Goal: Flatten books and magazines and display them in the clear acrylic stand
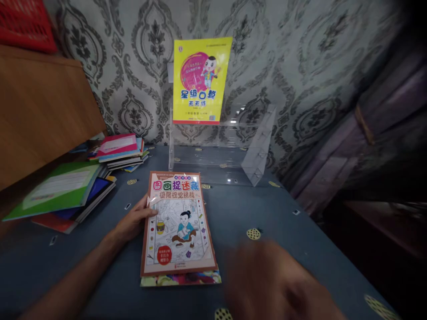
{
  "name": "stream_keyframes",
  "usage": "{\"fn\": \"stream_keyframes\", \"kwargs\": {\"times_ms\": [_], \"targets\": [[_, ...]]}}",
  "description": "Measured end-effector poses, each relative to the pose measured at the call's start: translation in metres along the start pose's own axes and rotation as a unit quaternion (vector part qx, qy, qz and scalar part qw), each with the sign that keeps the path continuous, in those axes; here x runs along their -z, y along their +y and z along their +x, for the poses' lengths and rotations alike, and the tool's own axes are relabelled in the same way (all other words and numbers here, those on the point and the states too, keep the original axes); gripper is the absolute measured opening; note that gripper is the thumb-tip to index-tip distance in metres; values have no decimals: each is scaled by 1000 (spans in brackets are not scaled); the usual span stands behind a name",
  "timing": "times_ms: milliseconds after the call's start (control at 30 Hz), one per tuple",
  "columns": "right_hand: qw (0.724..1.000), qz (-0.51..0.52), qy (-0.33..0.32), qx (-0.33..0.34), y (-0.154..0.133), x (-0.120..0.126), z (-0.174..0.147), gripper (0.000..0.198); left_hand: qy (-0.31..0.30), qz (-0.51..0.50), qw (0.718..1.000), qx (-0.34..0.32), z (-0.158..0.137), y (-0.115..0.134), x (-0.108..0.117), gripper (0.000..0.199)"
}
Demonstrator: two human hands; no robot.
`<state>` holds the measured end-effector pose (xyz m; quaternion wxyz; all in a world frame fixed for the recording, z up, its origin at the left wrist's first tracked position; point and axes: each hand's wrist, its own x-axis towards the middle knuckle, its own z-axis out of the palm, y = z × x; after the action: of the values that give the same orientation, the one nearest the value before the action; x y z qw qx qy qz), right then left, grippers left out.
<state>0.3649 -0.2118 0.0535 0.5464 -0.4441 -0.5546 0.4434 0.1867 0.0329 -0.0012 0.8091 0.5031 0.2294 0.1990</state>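
Note:
My left hand grips the left edge of a brown-bordered picture book, thumb on its cover and fingers underneath. Below it, another book with a colourful cover peeks out along the bottom edge. My right hand is at the lower right, apart from the books and smeared by motion, so its fingers cannot be made out. Behind the books stands a clear acrylic display rack with stepped tiers. A yellow workbook leans upright on its top tier at the left.
At the left lie a stack of books with a pink one on top and a pile with a green book. A wooden panel and red basket stand behind them. A curtain hangs right of the blue patterned tablecloth.

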Motion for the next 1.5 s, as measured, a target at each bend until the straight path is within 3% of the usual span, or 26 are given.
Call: {"fn": "stream_keyframes", "kwargs": {"times_ms": [33, 100, 167, 233, 300, 467, 633, 867, 1100, 1500], "targets": [[999, 19, 28, -8, 1, 4, 17, 47, 3, 4, 1000, 2, -1, 1, -1, 68], [979, 41, 200, -1, 11, 14, 52, 35, 10, 7, 1000, 4, -2, 2, -2, 64], [929, 23, 368, 21, 29, 24, 78, 35, 15, 6, 1000, 5, -2, 3, -2, 64], [906, 12, 422, 14, 51, 31, 92, 41, 17, 7, 1000, 6, -3, 3, -1, 65], [914, -8, 405, -4, 68, 33, 94, 41, 19, 10, 1000, 8, -3, 3, 0, 68], [964, 11, 258, -65, 82, 27, 80, 47, 16, 14, 1000, 10, -4, 2, 2, 69], [980, 33, 178, -87, 87, 29, 72, 46, 18, 11, 1000, 5, -4, 1, 2, 70], [979, 31, 194, -59, 92, 28, 74, 43, -5, 19, 1000, 11, -7, -2, 0, 83], [977, 35, 203, -49, 90, 26, 73, 42, -41, 49, 998, 29, -11, -5, -2, 75], [976, 35, 210, -52, 88, 24, 73, 42, -22, 47, 998, 21, -11, -5, -3, 78]]}}
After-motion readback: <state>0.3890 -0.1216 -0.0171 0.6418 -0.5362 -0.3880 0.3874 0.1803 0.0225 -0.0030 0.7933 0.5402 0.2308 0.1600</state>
